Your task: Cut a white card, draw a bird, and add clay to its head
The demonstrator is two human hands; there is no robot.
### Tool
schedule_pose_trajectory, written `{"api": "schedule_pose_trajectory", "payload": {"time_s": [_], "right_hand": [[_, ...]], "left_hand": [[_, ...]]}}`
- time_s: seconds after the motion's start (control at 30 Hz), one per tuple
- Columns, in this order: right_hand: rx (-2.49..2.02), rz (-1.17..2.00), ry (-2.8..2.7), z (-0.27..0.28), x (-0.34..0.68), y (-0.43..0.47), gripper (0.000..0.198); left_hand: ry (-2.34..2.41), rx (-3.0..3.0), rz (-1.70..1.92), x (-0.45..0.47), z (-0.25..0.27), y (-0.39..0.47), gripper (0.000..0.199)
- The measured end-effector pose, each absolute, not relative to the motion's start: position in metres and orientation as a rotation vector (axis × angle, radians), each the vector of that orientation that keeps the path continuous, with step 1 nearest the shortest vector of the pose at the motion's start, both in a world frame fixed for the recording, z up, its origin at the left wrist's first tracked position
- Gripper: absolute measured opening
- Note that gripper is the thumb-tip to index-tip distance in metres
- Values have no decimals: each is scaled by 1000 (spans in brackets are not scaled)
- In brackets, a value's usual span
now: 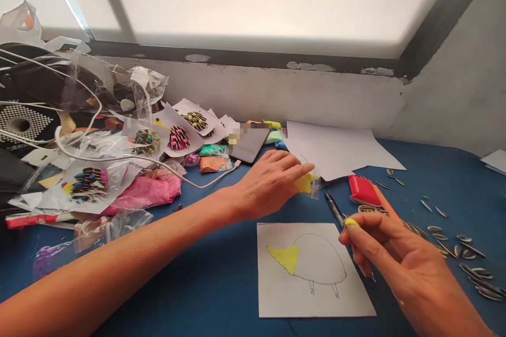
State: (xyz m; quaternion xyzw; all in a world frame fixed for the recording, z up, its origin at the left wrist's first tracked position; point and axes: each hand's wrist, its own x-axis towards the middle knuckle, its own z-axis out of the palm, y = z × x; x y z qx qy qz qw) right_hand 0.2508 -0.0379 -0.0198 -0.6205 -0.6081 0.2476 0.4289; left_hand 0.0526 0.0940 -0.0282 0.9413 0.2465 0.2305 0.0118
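Observation:
My left hand reaches across the table, its fingers closed on a small clear packet of yellow clay. Between thumb and forefinger of my right hand is a small bit of yellow clay. A dark pen runs behind the right hand's fingers; whether they touch it I cannot tell. Below the hands lies a white paper with a drawn outline of a round-backed animal on two short legs. Its pointed head is covered in flattened yellow clay.
Sunflower seeds are scattered at right, near a red clay packet. White sheets lie at the back. At left are finished seed-and-clay pictures, a pink cloth, a white cable, plastic bags and a dark tablet.

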Motion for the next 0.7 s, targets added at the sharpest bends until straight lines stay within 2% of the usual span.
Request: {"api": "schedule_pose_trajectory", "payload": {"time_s": [0.13, 0.27, 0.33, 0.4, 0.47, 0.53, 0.6, 0.7], "right_hand": [[-1563, 726, -1407, -20, 250, -36, 38], [-1592, 779, -1299, -19, 249, -37, 41], [-1591, 813, -1285, -18, 249, -37, 43], [-1592, 841, -1306, -18, 251, -37, 42], [-1600, 860, -1341, -20, 253, -38, 40], [-1606, 877, -1357, -22, 254, -39, 40], [-1616, 904, -1343, -23, 255, -40, 41], [-1616, 953, -1282, -24, 256, -40, 41]], "left_hand": [[919, 2963, 520, 50, -30, 101, 38], [1071, 2699, 756, 46, -27, 102, 47], [995, 2445, 803, 49, -24, 96, 53], [860, 2222, 662, 53, -23, 89, 56], [821, 2172, 588, 56, -25, 86, 53], [915, 2205, 666, 57, -27, 88, 52], [977, 2139, 740, 55, -27, 91, 58], [830, 1915, 695, 53, -24, 89, 62]]}}
